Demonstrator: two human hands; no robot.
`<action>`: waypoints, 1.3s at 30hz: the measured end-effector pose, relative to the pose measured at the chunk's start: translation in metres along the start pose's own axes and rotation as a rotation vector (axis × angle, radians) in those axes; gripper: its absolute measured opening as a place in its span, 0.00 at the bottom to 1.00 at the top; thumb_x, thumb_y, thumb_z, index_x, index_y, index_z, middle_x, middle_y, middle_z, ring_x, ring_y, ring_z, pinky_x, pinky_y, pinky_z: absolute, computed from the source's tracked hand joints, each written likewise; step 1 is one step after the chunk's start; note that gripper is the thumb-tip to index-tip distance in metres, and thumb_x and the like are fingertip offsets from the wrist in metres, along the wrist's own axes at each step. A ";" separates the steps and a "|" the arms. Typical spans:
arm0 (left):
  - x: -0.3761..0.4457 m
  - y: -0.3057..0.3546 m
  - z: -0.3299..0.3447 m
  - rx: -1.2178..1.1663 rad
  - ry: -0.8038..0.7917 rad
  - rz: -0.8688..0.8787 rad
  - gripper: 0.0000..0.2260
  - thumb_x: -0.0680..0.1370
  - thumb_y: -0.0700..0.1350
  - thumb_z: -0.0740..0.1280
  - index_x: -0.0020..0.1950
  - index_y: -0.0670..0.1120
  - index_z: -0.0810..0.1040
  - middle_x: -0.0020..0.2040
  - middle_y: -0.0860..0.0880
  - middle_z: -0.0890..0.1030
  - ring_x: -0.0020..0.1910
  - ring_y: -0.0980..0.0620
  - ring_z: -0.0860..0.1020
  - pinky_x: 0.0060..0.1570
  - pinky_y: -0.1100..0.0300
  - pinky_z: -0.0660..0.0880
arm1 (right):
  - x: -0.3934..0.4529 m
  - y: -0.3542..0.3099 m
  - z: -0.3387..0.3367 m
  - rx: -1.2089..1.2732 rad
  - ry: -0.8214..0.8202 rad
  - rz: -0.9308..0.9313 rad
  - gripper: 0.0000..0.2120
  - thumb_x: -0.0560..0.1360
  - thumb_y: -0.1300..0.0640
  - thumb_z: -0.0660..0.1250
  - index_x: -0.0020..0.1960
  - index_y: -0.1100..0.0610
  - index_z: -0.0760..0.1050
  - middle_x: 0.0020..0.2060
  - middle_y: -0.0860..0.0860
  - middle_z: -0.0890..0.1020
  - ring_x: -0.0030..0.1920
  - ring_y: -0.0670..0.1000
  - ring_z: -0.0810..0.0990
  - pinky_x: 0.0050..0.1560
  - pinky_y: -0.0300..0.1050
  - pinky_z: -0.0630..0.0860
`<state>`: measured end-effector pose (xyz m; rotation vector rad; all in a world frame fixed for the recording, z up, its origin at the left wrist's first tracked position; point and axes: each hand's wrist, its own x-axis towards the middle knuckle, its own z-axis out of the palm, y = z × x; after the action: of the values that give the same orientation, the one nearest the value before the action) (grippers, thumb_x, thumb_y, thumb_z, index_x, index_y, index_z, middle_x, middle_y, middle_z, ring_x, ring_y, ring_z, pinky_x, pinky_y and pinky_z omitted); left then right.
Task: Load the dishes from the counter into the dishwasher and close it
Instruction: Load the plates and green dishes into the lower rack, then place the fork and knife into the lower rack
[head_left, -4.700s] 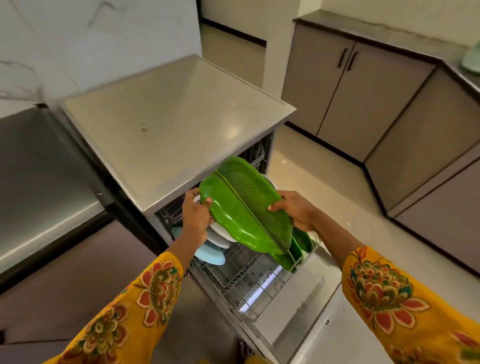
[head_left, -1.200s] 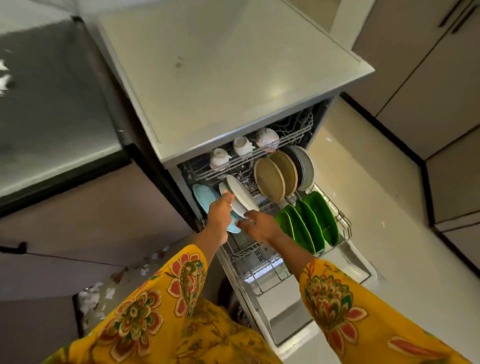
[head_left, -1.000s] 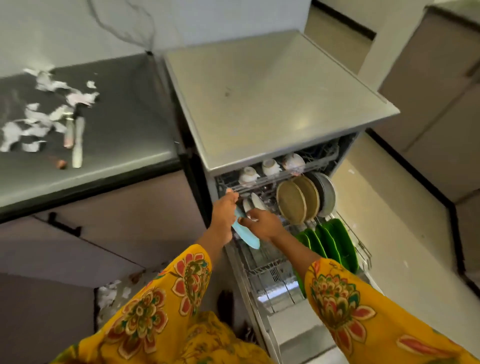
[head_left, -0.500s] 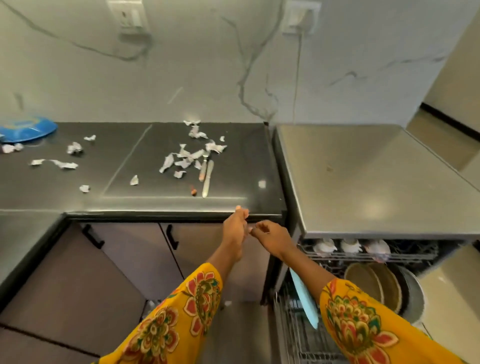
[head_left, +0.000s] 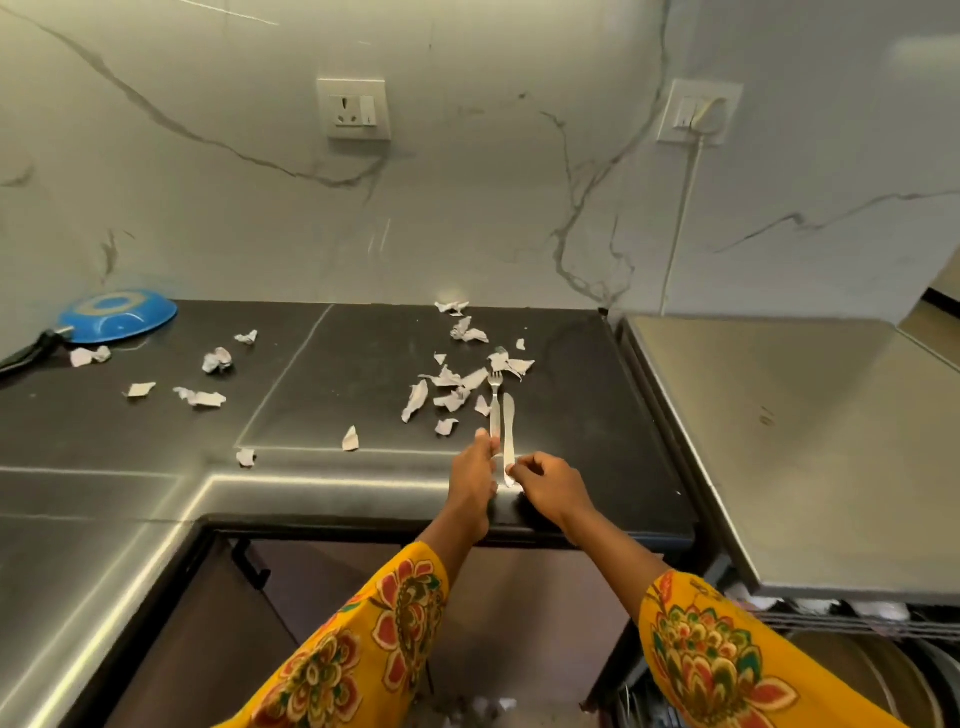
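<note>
Dark counter (head_left: 363, 499) strewn with paper scraps (head_left: 447, 387); fork (head_left: 494, 410) and knife (head_left: 508, 441) lie side by side near its front edge. Left hand (head_left: 470, 480) reaches the fork handle, grip unclear. Right hand (head_left: 553, 486) pinches the knife handle.

Both hands, left (head_left: 471, 467) and right (head_left: 551, 486), reach forward, fingers curled.

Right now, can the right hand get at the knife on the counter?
Probably yes. The right hand is already at the handle end of the knife, fingertips on it. Only the fork lies alongside, under the left hand; paper scraps sit farther back.
</note>
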<state>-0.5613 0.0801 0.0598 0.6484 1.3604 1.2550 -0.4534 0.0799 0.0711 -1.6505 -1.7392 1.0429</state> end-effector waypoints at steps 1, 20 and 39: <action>0.006 0.001 -0.004 -0.004 -0.002 0.004 0.15 0.82 0.54 0.55 0.52 0.47 0.78 0.49 0.50 0.78 0.45 0.56 0.73 0.43 0.60 0.69 | 0.004 -0.003 0.004 -0.006 0.007 0.015 0.14 0.77 0.52 0.64 0.53 0.62 0.78 0.51 0.57 0.82 0.53 0.55 0.79 0.59 0.54 0.73; 0.098 0.030 0.003 0.040 0.103 -0.098 0.15 0.81 0.52 0.56 0.44 0.45 0.75 0.37 0.48 0.73 0.36 0.51 0.72 0.33 0.61 0.68 | 0.104 -0.006 0.003 -0.386 -0.144 -0.023 0.07 0.75 0.52 0.65 0.48 0.55 0.75 0.56 0.56 0.77 0.57 0.54 0.73 0.52 0.43 0.68; 0.161 0.045 0.043 0.167 0.188 -0.096 0.15 0.73 0.29 0.52 0.35 0.42 0.72 0.31 0.43 0.71 0.28 0.51 0.67 0.26 0.63 0.62 | 0.221 -0.017 0.024 -0.224 -0.132 0.169 0.08 0.72 0.55 0.62 0.42 0.58 0.77 0.50 0.61 0.81 0.53 0.61 0.78 0.43 0.44 0.66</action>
<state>-0.5704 0.2526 0.0530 0.5832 1.6458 1.1556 -0.5100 0.2931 0.0416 -1.9345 -1.8860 1.0871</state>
